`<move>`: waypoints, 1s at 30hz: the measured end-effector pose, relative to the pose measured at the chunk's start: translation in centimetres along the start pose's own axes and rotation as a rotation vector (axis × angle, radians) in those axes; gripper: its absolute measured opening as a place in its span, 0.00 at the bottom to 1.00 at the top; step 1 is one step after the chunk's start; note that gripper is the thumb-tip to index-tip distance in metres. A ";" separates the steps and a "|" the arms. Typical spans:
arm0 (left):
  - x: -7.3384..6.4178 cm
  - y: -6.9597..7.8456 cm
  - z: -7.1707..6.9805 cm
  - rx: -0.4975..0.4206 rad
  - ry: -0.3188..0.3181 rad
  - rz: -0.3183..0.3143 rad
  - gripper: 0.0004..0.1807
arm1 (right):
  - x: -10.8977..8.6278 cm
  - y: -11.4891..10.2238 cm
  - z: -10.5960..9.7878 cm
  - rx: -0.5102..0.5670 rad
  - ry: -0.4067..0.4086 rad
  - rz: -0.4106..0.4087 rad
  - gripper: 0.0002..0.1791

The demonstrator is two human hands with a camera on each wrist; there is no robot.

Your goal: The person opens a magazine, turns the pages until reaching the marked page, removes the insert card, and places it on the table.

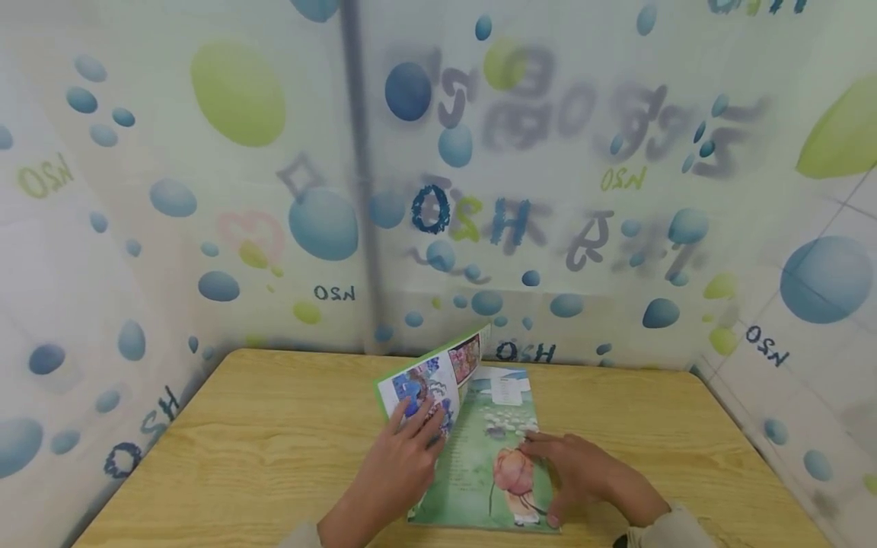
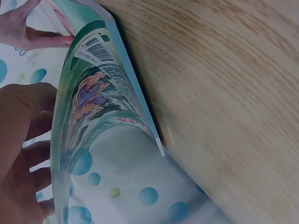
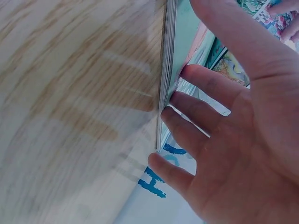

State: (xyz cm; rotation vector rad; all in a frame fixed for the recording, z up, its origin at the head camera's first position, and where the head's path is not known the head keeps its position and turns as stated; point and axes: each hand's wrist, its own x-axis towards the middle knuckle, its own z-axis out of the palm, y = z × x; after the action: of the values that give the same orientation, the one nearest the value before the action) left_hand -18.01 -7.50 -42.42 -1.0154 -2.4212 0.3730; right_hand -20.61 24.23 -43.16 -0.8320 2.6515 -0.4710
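Observation:
A picture book [image 1: 473, 476] lies open on the wooden table, its green right-hand page showing a pink flower painting. Its left part, the raised cover side [image 1: 438, 380] with blue and pink pictures, stands tilted up off the table. My left hand [image 1: 397, 460] lays its spread, fairly straight fingers against that side's inner face. From the left wrist view, the cover's outside [image 2: 96, 88] bends in a curve and carries a barcode. My right hand [image 1: 582, 472] rests along the right edge of the flower page, fingertips touching the page and the edge of the page stack [image 3: 167, 56].
The wooden table [image 1: 260, 434] extends on both sides of the book. Behind and beside it hang pale curtains [image 1: 274, 228] printed with blue and green spots and letters. Sleeves [image 1: 674, 529] cover both forearms near the bottom of the head view.

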 end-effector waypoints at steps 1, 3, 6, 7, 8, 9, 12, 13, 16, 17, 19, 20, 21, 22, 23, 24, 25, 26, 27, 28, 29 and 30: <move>0.0 0.0 0.0 0.002 -0.019 0.006 0.14 | 0.0 0.0 0.1 0.003 -0.003 0.006 0.53; -0.1 -0.1 0.0 0.002 -0.049 0.023 0.13 | 0.0 0.1 0.2 0.015 -0.007 0.019 0.52; -0.2 -0.1 0.0 -0.008 -0.074 0.041 0.12 | 0.0 0.2 0.3 0.019 -0.006 0.025 0.52; -0.3 -0.2 0.0 -0.016 -0.075 0.040 0.12 | 0.1 0.2 0.4 0.015 -0.006 0.024 0.52; -0.4 -0.2 0.0 -0.033 -0.074 0.031 0.11 | 0.0 0.2 0.4 0.015 -0.005 0.024 0.52; -0.4 -0.2 0.1 -0.051 -0.072 0.014 0.11 | 0.0 0.2 0.4 0.014 -0.005 0.025 0.52; -0.7 -0.1 0.3 -0.119 -0.056 -0.061 0.12 | 0.0 0.2 0.4 0.020 -0.008 0.032 0.52; -0.9 -0.1 0.4 -0.142 -0.051 -0.090 0.13 | 0.0 0.2 0.4 0.024 -0.009 0.034 0.52; -1.1 -0.1 0.6 -0.196 -0.059 -0.154 0.17 | -0.1 0.2 0.3 0.038 -0.008 0.039 0.52; -1.2 0.0 0.7 -0.204 -0.064 -0.167 0.18 | -0.1 0.2 0.3 0.041 -0.007 0.034 0.52; -1.3 0.0 0.9 -0.221 -0.075 -0.186 0.20 | -0.1 0.2 0.3 0.049 -0.005 0.034 0.52; -1.3 0.0 0.9 -0.229 -0.079 -0.191 0.20 | -0.2 0.1 0.3 0.053 -0.006 0.035 0.52; -1.4 -0.1 1.0 -0.239 -0.083 -0.196 0.21 | -0.2 0.1 0.2 0.056 -0.005 0.034 0.52; -1.4 -0.1 1.1 -0.244 -0.081 -0.199 0.21 | -0.2 0.2 0.2 0.058 -0.004 0.036 0.52; -1.5 -0.1 1.1 -0.253 -0.079 -0.202 0.21 | -0.2 0.2 0.3 0.057 -0.002 0.035 0.52; -1.5 -0.1 1.2 -0.264 -0.082 -0.205 0.21 | -0.2 0.2 0.3 0.059 -0.003 0.043 0.52; -1.5 -0.1 1.2 -0.276 -0.082 -0.207 0.21 | -0.2 0.3 0.3 0.060 -0.002 0.044 0.52; -1.6 -0.1 1.2 -0.290 -0.085 -0.211 0.21 | -0.2 0.4 0.4 0.056 0.001 0.042 0.51; -1.6 -0.1 1.2 -0.305 -0.089 -0.216 0.21 | -0.2 0.4 0.4 0.055 0.004 0.041 0.51; -1.6 -0.1 1.3 -0.316 -0.092 -0.219 0.21 | -0.2 0.5 0.4 0.053 0.005 0.039 0.51; -1.7 -0.1 1.3 -0.328 -0.095 -0.224 0.22 | -0.2 0.5 0.4 0.048 0.007 0.033 0.51; -1.7 -0.1 1.3 -0.338 -0.096 -0.229 0.22 | -0.2 0.6 0.4 0.043 0.008 0.028 0.51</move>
State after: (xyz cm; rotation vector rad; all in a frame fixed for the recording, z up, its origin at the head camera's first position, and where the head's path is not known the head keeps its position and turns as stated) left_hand -17.73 -8.85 -44.05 -0.8538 -2.7126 -0.0718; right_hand -20.60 24.68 -43.73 -0.7807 2.6469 -0.5233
